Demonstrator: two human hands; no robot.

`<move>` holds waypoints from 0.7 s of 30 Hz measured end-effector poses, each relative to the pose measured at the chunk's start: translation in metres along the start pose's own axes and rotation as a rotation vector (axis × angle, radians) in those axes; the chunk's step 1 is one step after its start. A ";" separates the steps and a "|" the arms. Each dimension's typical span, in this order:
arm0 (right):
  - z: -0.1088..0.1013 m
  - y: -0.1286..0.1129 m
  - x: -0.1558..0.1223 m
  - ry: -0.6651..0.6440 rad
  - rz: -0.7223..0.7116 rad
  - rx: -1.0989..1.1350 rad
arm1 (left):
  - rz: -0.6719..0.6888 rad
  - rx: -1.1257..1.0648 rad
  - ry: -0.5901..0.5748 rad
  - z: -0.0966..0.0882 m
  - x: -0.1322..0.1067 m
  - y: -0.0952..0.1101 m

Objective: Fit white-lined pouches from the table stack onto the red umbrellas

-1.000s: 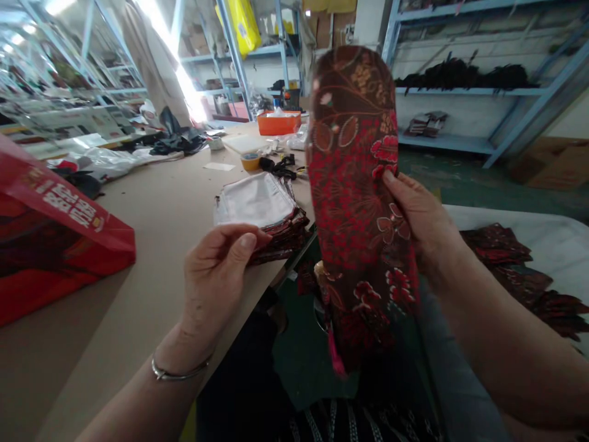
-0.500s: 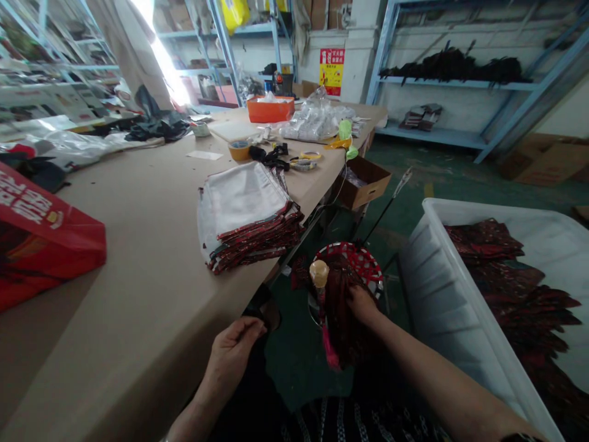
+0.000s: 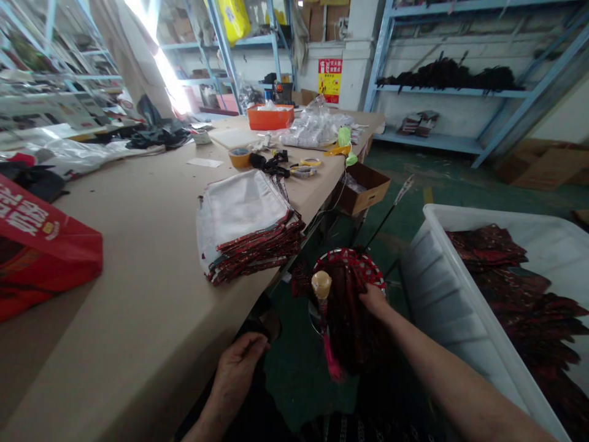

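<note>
My right hand [image 3: 373, 302] grips the edge of a dark red patterned cloth [image 3: 345, 319]. The cloth drapes over a round stool [image 3: 375, 270] with a red-and-white woven seat, below the table's edge. Beside the cloth stands a stick with a pale round knob [image 3: 321, 285], and a pink tassel [image 3: 332, 359] hangs under it. Near the table's front edge, my left hand [image 3: 242, 362] is closed, thumb against fingers; whatever it may hold is hidden. A stack of folded cloth pieces [image 3: 251, 202], white side up with red patterned edges, lies on the table just beyond.
On the right stands a white plastic bin [image 3: 442, 270] with dark red cloth pieces [image 3: 506, 276]. The table [image 3: 147, 245] carries a red bag [image 3: 50, 258], a tape roll [image 3: 240, 157], scissors [image 3: 304, 169] and an orange box [image 3: 270, 116]. A cardboard box [image 3: 368, 190] sits beside the table.
My right hand has shifted slightly right and up with the edge of the cloth. The left hand keeps its closed shape, slightly lower in view. The camera view has tilted a little.
</note>
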State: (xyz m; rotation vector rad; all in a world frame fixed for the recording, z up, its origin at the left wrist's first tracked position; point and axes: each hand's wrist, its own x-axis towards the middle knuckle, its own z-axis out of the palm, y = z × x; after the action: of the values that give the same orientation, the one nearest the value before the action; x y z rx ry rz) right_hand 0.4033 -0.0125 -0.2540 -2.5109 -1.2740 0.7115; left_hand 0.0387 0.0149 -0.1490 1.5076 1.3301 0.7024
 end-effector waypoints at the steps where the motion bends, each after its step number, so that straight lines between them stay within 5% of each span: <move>1: -0.006 0.002 0.005 0.012 0.001 -0.003 | -0.007 -0.002 -0.005 0.000 0.000 -0.001; 8: -0.005 -0.003 0.001 -0.042 -0.097 0.023 | -0.003 -0.031 -0.004 0.006 0.002 0.004; 13: 0.015 -0.012 -0.023 0.258 -0.220 -0.103 | 0.054 0.011 0.001 0.003 -0.001 0.014; 16: 0.040 -0.011 -0.039 0.305 -0.472 -0.240 | 0.236 0.045 0.117 -0.007 0.000 0.041; 21: 0.083 0.001 -0.052 -0.013 -0.534 -0.307 | 0.797 0.223 0.405 -0.038 0.028 0.111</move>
State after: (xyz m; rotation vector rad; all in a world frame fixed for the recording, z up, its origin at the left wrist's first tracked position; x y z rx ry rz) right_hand 0.3351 -0.0556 -0.3094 -2.2000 -2.0720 0.4289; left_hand 0.0557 0.0602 -0.0387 2.1856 1.0834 1.4565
